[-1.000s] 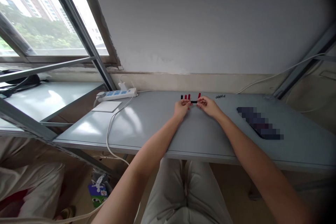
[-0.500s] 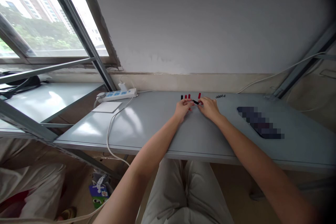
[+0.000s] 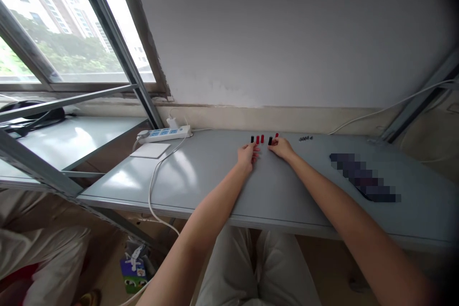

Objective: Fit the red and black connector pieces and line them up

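Note:
Small black and red cylinders stand at the back of the grey desk (image 3: 211,172). A black one (image 3: 252,139) is leftmost, with a red one (image 3: 257,139) and another red one (image 3: 262,138) beside it. My right hand (image 3: 281,147) pinches an upright black cylinder (image 3: 270,141) on its left side. Behind those fingers the top of a red cylinder (image 3: 277,135) shows. Just in front of the left group is my left hand (image 3: 247,154), its fingers apart and nothing visible in them.
Several small dark metallic pieces (image 3: 306,138) lie right of my hands. A pixelated dark object (image 3: 362,178) is farther right. At the left are a power strip (image 3: 165,134), a white square (image 3: 150,150) and a white cable (image 3: 153,177). Another person's legs (image 3: 53,253) show lower left.
The black cylinder that lay tilted between both hands now stands upright in my right hand. My left hand has let go and moved away to the left. The view has shifted slightly.

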`<act>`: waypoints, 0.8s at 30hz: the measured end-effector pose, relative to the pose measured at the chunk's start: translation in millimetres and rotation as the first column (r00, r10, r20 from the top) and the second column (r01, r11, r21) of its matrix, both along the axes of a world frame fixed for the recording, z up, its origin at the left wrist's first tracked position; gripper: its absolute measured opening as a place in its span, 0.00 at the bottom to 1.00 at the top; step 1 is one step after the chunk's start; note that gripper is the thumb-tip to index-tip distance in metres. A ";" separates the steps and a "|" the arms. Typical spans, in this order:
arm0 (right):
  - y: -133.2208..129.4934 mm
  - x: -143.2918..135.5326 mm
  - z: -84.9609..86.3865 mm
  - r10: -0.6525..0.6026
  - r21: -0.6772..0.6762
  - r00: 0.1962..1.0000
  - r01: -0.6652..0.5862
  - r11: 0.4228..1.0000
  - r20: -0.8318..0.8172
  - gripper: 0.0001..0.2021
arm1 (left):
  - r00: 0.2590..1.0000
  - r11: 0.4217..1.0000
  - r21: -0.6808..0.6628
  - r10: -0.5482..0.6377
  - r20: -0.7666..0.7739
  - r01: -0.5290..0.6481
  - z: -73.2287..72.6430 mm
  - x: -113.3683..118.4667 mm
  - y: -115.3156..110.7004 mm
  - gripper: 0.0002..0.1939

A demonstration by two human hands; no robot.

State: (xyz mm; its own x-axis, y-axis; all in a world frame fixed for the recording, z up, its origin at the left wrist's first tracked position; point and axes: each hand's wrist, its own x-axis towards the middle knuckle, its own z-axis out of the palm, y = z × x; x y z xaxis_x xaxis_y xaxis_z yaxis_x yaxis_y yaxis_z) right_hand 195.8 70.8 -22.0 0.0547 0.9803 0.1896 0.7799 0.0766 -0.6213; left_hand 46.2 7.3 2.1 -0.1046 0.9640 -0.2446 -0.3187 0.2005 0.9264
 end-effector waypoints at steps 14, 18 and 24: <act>9.4 -14.0 -1.6 -0.099 -0.019 0.992 0.101 0.995 0.083 0.10 | 1.000 0.999 0.039 -0.002 -0.019 0.003 -0.1 1.7 -1.5 0.05; 5.1 -14.0 1.5 -0.095 -0.017 0.987 0.098 0.995 0.133 0.10 | 0.980 0.990 0.134 -0.007 -0.197 0.034 -3.5 2.6 0.2 0.05; -5.3 8.4 10.9 -0.075 0.007 0.976 0.075 0.997 0.206 0.07 | 0.703 0.840 0.458 0.138 -0.698 0.290 -17.6 12.1 -4.4 0.05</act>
